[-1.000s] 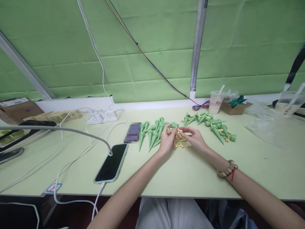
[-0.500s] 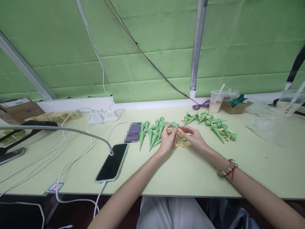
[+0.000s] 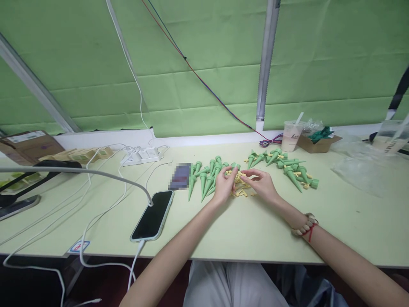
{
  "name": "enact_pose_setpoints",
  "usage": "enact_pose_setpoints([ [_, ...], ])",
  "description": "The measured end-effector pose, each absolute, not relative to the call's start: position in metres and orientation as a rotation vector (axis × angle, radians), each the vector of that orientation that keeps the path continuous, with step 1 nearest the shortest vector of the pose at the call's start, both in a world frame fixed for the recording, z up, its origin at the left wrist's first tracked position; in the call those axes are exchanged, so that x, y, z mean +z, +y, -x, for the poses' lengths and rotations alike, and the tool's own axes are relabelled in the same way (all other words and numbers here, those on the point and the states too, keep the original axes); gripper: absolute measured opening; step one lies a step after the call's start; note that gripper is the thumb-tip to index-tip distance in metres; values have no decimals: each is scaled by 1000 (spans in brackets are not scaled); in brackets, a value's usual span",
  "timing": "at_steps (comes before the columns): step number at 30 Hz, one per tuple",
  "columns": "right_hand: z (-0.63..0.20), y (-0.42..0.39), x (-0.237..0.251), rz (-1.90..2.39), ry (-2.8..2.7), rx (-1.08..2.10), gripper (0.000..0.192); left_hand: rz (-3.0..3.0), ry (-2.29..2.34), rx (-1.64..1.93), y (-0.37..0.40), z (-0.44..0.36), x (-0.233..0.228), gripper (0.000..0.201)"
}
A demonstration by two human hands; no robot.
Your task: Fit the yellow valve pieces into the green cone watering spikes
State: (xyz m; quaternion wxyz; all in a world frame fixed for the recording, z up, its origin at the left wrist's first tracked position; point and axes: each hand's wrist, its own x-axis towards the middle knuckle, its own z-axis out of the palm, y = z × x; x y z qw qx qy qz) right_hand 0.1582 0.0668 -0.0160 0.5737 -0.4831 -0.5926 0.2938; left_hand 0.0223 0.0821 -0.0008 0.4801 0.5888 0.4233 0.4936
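Observation:
My left hand (image 3: 224,186) and my right hand (image 3: 262,184) meet over a small heap of yellow plastic pieces (image 3: 242,190) on the pale green table (image 3: 255,230). The left fingers pinch a green cone spike (image 3: 234,167) at its wide end. The right fingertips reach toward the same spot and seem to touch a yellow piece; what they grip is too small to tell. A row of green cone spikes (image 3: 204,179) lies just left of my left hand. Another loose pile of green spikes (image 3: 287,168) lies to the right, behind my right hand.
A phone (image 3: 153,215) on a white cable lies left of my arms, with a power strip (image 3: 142,155) and several cords behind it. A plastic cup (image 3: 291,136), a cardboard box (image 3: 318,143) and clear plastic bags (image 3: 361,164) sit at the back right. Boxes stand far left.
The view shifted slightly. My hands stay over the yellow pieces, with only small finger movements on the spike.

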Motion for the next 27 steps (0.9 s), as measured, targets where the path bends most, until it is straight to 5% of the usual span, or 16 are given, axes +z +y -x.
enact_pose_setpoints([
  [12, -166, 70, -17, 1028, -1559, 270, 10, -1184, 1021, 1175, 86, -22, -4, 64],
  [15, -177, 74, -18, 957, -1627, 72, 26, -1070, 1041, 1241, 92, -16, -1, 62],
  [27, -182, 84, -35, 1392, -1569, 235, 24, -1076, 1043, 1306, 92, -15, -4, 58],
])
